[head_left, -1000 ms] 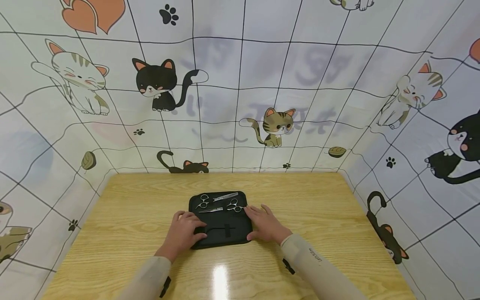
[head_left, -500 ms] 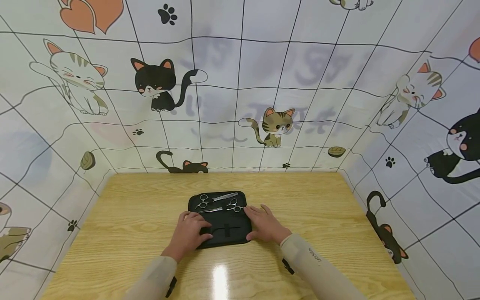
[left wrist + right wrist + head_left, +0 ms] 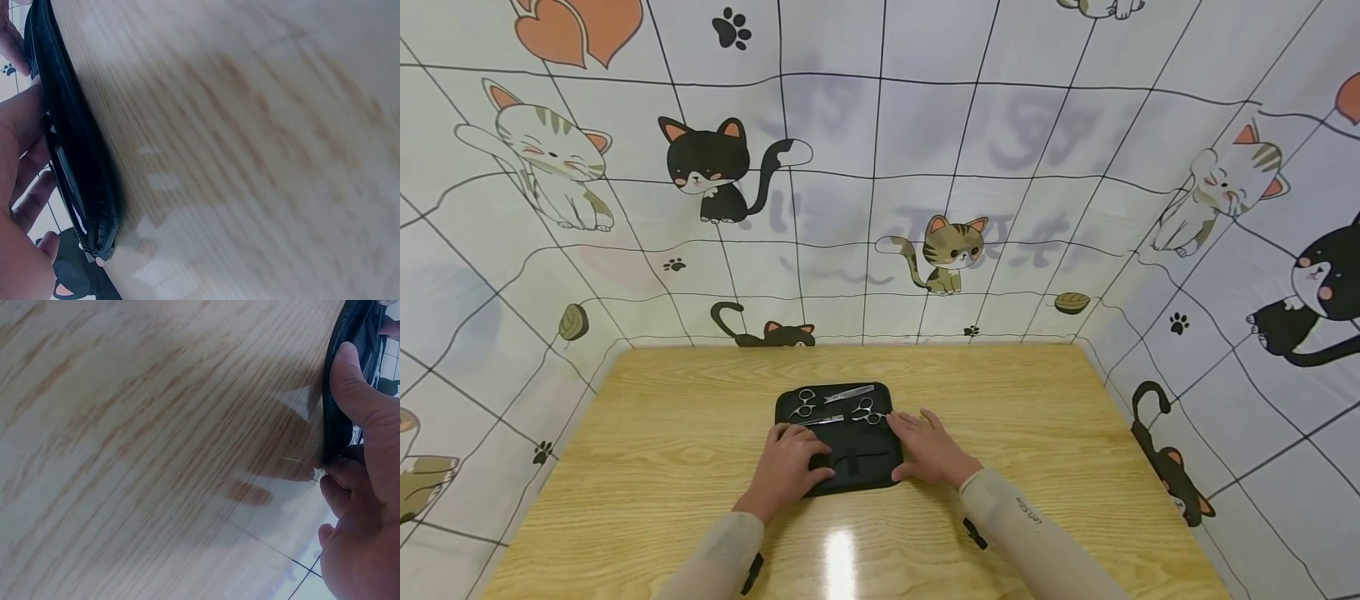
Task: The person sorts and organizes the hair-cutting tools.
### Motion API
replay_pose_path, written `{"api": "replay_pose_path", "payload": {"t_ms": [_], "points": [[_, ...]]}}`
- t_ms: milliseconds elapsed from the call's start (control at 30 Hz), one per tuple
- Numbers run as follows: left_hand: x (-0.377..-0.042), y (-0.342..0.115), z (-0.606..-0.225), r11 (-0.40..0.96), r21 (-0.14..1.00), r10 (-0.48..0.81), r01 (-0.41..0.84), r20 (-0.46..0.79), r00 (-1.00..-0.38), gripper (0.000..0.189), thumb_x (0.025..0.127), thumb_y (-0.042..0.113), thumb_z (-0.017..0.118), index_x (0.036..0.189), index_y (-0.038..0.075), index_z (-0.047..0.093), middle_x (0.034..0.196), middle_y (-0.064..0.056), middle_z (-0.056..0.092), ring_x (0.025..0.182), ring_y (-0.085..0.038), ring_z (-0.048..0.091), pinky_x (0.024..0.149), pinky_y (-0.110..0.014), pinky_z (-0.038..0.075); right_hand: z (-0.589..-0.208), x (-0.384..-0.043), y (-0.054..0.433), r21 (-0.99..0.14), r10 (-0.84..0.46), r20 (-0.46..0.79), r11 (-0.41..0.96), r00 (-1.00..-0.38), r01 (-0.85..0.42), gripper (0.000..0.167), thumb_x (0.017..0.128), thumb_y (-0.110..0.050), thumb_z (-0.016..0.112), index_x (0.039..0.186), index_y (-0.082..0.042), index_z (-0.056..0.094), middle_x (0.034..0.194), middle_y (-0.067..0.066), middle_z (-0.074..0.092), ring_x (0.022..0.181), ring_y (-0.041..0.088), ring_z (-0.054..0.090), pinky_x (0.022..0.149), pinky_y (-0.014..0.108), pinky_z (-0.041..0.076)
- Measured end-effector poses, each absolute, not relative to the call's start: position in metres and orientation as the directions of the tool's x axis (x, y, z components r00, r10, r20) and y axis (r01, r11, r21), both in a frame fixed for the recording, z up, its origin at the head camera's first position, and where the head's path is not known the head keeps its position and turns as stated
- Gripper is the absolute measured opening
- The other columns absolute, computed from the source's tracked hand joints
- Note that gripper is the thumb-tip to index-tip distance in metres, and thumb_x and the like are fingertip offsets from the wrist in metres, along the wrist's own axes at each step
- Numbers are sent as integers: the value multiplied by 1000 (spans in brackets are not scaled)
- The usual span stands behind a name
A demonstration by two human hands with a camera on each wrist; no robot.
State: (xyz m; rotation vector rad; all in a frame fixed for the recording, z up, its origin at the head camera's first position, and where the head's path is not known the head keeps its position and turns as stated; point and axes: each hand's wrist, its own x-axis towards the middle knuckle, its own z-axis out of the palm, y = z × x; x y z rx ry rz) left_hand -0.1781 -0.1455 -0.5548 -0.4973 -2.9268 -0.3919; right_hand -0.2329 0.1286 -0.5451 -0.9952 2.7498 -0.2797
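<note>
A flat black zip case (image 3: 872,475) lies unfolded on the wooden table. Two pairs of silver hairdressing scissors (image 3: 848,394) sit in its far half, with handles at opposite sides. On the near half I see a short black strap (image 3: 852,461). My left hand (image 3: 786,467) rests over the near left part of the case, hiding that edge, its fingers spread on the surface. With thumb on the near edge and fingers at the right side, my right hand (image 3: 931,450) holds the case's right border. Zipper teeth run along the case's rim (image 3: 75,112) in the left wrist view.
The light wood table (image 3: 1000,392) extends around the case on all sides. A white cloth wall (image 3: 842,208) printed with cats and grid lines closes off the back and both sides. Light glares on the table near the front.
My left hand has slid to the right across the near half of the case, covering more of it. The right hand and the scissors stay where they were.
</note>
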Motion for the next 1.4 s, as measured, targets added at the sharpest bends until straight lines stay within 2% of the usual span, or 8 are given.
{"api": "replay_pose_path", "payload": {"t_ms": [967, 1400], "points": [[-178, -137, -555, 902, 262, 298, 344, 201, -933, 26, 75, 45, 81, 93, 27, 75, 98, 8, 71, 107, -16, 59, 108, -51, 35, -546, -232, 128, -234, -642, -126, 760, -757, -606, 97, 80, -52, 72, 154, -6, 28, 157, 10, 35, 146, 25, 35, 121, 54, 16], [-174, -160, -552, 889, 279, 323, 363, 178, -929, 38, 75, 48, 80, 104, 24, 73, 106, 5, 69, 112, -19, 57, 108, -54, 35, -548, -233, 129, -227, -649, -120, 754, -751, -616, 97, 81, -53, 71, 154, -6, 29, 157, 11, 36, 145, 25, 36, 120, 55, 18]]}}
